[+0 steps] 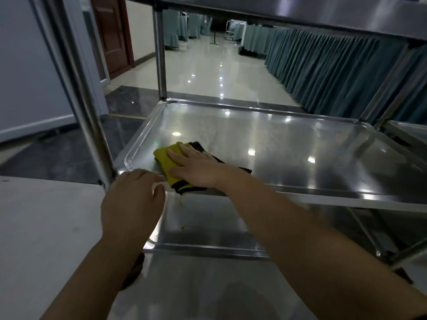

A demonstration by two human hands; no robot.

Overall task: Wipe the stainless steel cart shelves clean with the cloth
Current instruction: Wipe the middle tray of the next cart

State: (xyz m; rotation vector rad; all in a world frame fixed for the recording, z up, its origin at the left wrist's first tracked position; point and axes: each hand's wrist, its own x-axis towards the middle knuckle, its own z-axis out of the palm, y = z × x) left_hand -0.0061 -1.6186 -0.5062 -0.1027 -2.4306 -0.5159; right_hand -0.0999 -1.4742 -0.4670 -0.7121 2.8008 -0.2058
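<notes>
The stainless steel cart's middle shelf [288,144] lies in front of me, shiny and rimmed. A folded yellow cloth with black edging [165,158] rests at its near left corner. My right hand [198,167] lies flat on the cloth, fingers straight, pressing it onto the shelf. My left hand [132,199] has its fingers curled over the shelf's front rim, beside the left post [92,125]. The lower shelf [203,227] shows beneath, and the top shelf's underside [300,12] runs overhead.
Upright cart posts stand at the far left [160,61] and right [388,88]. A white surface [46,227] sits to my left. Teal skirted tables [335,70] line the right of a glossy floor; a brown door [113,35] is far left.
</notes>
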